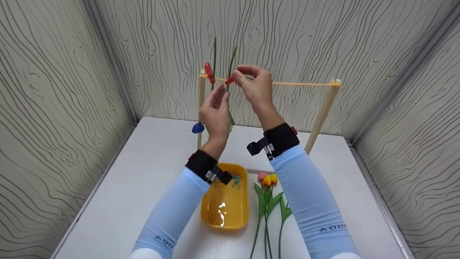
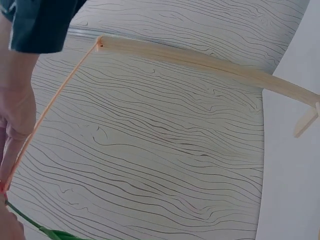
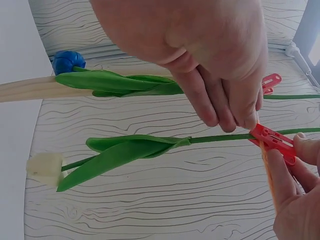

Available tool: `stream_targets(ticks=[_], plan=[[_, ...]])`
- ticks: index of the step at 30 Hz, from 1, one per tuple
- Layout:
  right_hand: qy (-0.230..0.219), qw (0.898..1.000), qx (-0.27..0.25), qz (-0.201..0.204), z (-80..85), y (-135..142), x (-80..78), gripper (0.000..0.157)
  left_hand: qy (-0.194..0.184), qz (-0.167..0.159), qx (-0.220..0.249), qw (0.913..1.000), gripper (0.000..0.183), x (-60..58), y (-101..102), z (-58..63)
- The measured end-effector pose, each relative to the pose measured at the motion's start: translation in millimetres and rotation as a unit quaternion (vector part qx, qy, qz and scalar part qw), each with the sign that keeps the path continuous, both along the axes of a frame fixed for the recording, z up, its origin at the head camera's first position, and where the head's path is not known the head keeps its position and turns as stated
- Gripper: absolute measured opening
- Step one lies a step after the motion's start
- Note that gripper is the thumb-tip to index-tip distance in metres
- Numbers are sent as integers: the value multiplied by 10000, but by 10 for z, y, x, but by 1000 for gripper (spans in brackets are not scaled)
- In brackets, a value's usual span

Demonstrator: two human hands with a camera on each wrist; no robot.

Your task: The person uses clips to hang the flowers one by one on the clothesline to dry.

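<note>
Two red clothespins are counted upper centre. Five flower heads (three lower centre) and two posts are seen.

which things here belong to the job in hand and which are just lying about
Job: red clip in right hand, white tulip, orange string, wooden posts, second red clip, blue tulip

Lying about, perhaps supplies: yellow tray, teal clip, pink tulip, yellow-orange tulips
</note>
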State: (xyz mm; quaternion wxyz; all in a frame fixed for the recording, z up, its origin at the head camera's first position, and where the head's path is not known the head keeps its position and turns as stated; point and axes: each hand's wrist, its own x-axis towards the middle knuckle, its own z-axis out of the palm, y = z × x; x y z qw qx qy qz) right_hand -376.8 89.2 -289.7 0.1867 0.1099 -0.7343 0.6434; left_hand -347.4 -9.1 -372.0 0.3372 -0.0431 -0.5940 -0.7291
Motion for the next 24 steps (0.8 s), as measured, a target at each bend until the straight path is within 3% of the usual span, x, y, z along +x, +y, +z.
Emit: stream_targets(ticks=[8, 16, 24], plan=[[14, 9996, 265, 24, 5, 23, 12, 30, 436, 47, -487, 9978, 24, 199, -13, -182], [136, 9981, 595, -27, 1, 96, 29, 35, 207, -64, -686, 9974, 23, 241, -84, -388], [478, 9908, 1210, -375, 39, 268, 109, 46, 128, -343, -807, 9961, 23, 306, -234, -494]])
